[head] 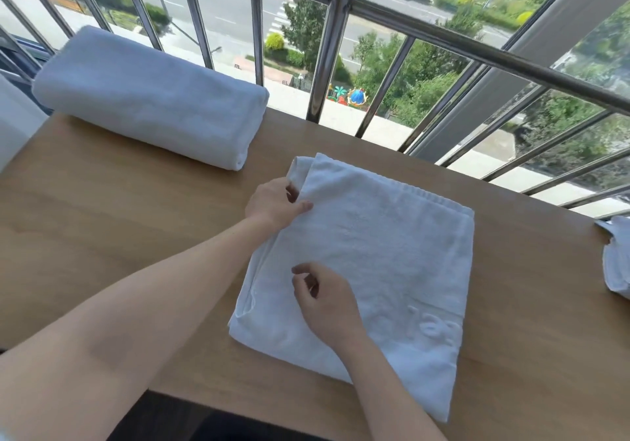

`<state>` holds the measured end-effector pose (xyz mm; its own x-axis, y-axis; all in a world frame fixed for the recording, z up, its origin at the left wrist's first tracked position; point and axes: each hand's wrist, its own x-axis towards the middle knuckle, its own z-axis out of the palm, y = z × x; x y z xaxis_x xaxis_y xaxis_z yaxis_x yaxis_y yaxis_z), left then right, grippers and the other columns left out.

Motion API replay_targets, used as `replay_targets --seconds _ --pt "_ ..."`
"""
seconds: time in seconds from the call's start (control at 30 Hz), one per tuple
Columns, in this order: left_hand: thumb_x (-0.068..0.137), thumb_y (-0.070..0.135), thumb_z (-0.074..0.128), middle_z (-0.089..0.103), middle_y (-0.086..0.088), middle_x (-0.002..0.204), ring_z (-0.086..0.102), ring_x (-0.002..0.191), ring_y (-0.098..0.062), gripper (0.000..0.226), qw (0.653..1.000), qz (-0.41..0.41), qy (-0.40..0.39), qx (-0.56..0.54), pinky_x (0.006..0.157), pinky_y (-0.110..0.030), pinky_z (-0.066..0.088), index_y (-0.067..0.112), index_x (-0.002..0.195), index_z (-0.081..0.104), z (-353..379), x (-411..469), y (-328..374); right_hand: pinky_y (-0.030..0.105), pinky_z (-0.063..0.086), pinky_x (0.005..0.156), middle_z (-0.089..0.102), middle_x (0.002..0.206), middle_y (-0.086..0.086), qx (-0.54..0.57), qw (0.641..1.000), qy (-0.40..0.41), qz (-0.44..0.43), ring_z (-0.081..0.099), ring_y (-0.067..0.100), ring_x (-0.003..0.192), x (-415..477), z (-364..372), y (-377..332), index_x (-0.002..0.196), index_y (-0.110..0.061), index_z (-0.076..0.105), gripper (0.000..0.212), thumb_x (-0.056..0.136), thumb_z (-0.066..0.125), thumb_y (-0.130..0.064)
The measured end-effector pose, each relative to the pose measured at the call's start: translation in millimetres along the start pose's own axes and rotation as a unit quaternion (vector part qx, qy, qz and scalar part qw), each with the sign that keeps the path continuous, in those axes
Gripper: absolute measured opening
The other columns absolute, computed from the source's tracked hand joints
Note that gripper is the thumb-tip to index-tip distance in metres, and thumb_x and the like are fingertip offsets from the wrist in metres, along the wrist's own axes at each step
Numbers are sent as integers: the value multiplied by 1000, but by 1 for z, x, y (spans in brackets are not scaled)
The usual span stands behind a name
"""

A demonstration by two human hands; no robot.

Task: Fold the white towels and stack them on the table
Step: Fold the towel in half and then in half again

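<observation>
A white towel [392, 256] lies folded into a rectangle in the middle of the wooden table [102, 236]. My left hand [274, 203] pinches the towel's left edge near its far corner, thumb on top and fingers under the fold. My right hand [327, 304] hovers over the towel's near left part with fingers loosely curled, holding nothing. A thick folded white towel [150, 99] rests at the table's far left. Another white towel [618, 259] pokes in at the right edge, crumpled.
A metal railing [327, 58] with vertical bars runs along the table's far edge, with a window behind it. A white object [17, 123] stands at the far left. Bare wood shows on the table's left side.
</observation>
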<state>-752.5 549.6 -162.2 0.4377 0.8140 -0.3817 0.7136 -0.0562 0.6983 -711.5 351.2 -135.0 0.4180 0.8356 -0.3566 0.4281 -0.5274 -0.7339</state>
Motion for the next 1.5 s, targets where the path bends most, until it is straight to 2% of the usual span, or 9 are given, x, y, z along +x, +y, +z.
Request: replay_targets --seconds 0.33,0.53,0.63,0.8,0.97,1.17,1.27,1.37,1.5 --pt "79 32 83 60 9 70 52 55 1 30 993 74 28 -90 49 -10 40 27 68 55 -17 -8 -3 42 27 114 43 145 -2 -222 966 128 -24 35 22 138 -37 -15 46 143 -26 47 51 94 57 -40" --pt "84 41 76 60 -3 107 56 103 -22 25 997 17 45 53 86 -34 46 22 94 63 -9 -4 -5 41 -6 124 5 167 -6 -287 955 67 9 -11 17 153 -45 -14 68 158 -33 15 67 98 36 -56" --pt "82 50 74 64 8 89 63 90 -15 26 1000 10 15 -9 73 -32 50 26 84 63 -5 7 11 43 -13 122 -6 167 -8 -292 954 67 -3 -25 15 150 -44 -8 69 160 -34 9 69 98 29 -58" --pt "86 47 72 64 4 86 62 82 -15 29 998 26 -34 35 59 -23 40 19 88 64 -3 19 29 47 -13 121 -13 167 -9 -317 947 58 -18 -26 19 150 -49 -7 71 159 -39 2 67 100 24 -62" --pt "82 38 75 58 16 70 54 61 10 21 989 105 55 -85 47 -6 35 37 73 57 -19 17 30 52 -8 121 -12 167 -8 -319 944 84 1 -19 22 153 -57 -9 75 159 -38 -3 66 100 13 -64" --pt "87 41 74 66 8 86 63 78 -10 20 992 -44 32 -114 56 -19 40 23 89 67 -11 19 -12 58 -4 120 -17 167 -3 -354 934 48 -2 -20 27 152 -65 -5 84 159 -33 -7 71 102 22 -64" --pt "85 44 76 71 5 87 68 79 -13 21 987 -23 -4 -156 64 -27 52 25 87 69 -14 25 -6 58 -4 120 -14 167 -3 -353 934 49 3 -18 28 153 -63 -5 84 159 -34 -6 71 101 23 -63" --pt "85 39 77 70 10 80 66 72 -7 13 990 13 28 -136 57 -16 47 29 81 69 -17 26 1 57 -4 120 -13 168 -5 -355 934 44 -5 -16 26 153 -64 -7 85 159 -35 -5 69 102 20 -63" --pt "86 54 70 61 5 75 58 70 -15 41 991 -43 24 -121 59 -23 42 15 77 62 -14 13 -5 55 -5 121 -14 167 -5 -344 937 57 22 -17 23 153 -63 -15 85 159 -37 -5 66 101 16 -63"
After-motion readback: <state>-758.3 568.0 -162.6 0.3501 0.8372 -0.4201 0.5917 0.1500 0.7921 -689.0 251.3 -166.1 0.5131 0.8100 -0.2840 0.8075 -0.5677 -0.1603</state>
